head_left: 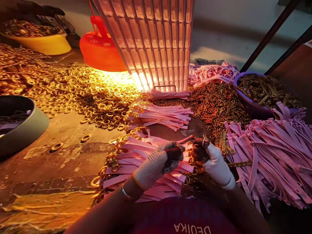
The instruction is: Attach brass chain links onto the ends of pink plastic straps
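Note:
Both my hands wear white knit gloves with dark fingertips. My left hand (158,162) is closed, its fingertips pinching a small gold metal piece beside a pink strap end. My right hand (211,159) is closed round a cluster of gold rings and clasps (195,157). The two hands nearly touch above a pile of pink straps with gold rings attached (136,152). A thin pink strap (188,139) arches between the hands.
A big heap of loose pink straps (273,156) lies right, and another bundle (161,115) lies ahead. Gold rings (92,94) cover the table's left and back. A purple bowl of clasps (255,94), a grey bowl (21,126), a yellow bowl (46,44), an orange lamp (102,48) and a ribbed plastic crate (156,42) stand around.

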`<state>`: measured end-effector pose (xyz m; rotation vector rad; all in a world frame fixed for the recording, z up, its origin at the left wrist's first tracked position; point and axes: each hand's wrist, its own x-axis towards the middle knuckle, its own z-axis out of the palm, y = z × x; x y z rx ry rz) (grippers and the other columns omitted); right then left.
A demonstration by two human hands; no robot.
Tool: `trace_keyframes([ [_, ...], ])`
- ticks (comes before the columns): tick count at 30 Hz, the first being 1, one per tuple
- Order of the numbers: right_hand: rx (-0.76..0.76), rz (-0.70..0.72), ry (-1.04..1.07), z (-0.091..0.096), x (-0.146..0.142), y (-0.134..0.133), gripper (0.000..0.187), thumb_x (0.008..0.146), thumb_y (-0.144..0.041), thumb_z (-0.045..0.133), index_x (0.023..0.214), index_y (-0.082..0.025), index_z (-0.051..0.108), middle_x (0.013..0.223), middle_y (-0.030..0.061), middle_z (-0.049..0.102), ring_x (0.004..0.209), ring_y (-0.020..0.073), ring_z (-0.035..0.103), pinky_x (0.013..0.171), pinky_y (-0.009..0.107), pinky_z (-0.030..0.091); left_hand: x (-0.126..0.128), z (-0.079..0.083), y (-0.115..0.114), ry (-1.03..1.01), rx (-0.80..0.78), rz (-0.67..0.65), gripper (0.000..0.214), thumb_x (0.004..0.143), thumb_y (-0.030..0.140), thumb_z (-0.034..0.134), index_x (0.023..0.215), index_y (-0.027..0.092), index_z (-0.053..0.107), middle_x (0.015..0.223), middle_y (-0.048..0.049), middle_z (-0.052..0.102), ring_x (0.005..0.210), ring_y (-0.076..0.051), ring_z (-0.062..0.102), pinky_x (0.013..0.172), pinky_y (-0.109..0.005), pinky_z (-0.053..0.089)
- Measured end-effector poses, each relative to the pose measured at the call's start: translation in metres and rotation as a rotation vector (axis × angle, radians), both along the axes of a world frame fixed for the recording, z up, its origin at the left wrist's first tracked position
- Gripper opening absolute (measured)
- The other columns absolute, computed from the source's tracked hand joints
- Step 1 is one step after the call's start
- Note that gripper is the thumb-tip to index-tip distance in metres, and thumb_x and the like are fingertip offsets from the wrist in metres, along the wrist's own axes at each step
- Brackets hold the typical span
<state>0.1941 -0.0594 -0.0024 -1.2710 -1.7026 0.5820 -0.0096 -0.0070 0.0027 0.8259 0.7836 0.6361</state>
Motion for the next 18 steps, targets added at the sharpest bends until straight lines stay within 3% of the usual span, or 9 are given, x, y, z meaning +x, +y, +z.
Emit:
trace_keyframes([
  [4,0.098,0.038,-0.106,0.007,-0.021,0.006,0.035,0.098,-0.025,0.055,0.133,-0.023,0.056,0.117,0.0091,0.069,0.104,0.0211,0.065,0.093,0.036,0.053,-0.003,-0.001,-0.004,0.053,-0.001,0.046,0.035,0.069,0.039,0.079,0.085,0.018,0.055,0.060,0.0031,0.055,0.043,-0.006,0.045,0.039,-0.016,0.029],
  [8,0.134,0.044,-0.262,0.014,-0.024,0.006,0.036,0.100,-0.027,0.050,0.135,-0.020,0.054,0.123,0.0143,0.065,0.112,0.0259,0.063,0.098,0.042,0.052,-0.006,0.002,-0.007,0.095,0.087,0.071,0.030,0.075,0.041,0.075,0.080,0.019,0.054,0.056,0.0050,0.048,0.043,-0.006,0.042,0.039,-0.016,0.026],
  [14,0.137,0.140,-0.190,0.021,-0.018,0.004,0.038,0.101,-0.020,0.047,0.139,-0.023,0.050,0.127,0.0108,0.063,0.117,0.0204,0.061,0.102,0.036,0.050,-0.003,0.015,-0.008,0.050,-0.014,0.019,0.032,0.067,0.039,0.079,0.079,0.017,0.059,0.056,0.0046,0.048,0.043,-0.004,0.038,0.041,-0.015,0.028],
  [18,0.131,0.166,-0.224,0.019,-0.013,0.004,0.043,0.100,-0.021,0.049,0.143,-0.023,0.046,0.130,0.0119,0.061,0.120,0.0223,0.059,0.104,0.038,0.049,-0.001,0.016,-0.009,0.072,0.025,0.015,0.032,0.074,0.044,0.076,0.078,0.017,0.059,0.055,0.0036,0.048,0.042,-0.005,0.038,0.040,-0.016,0.026],
])
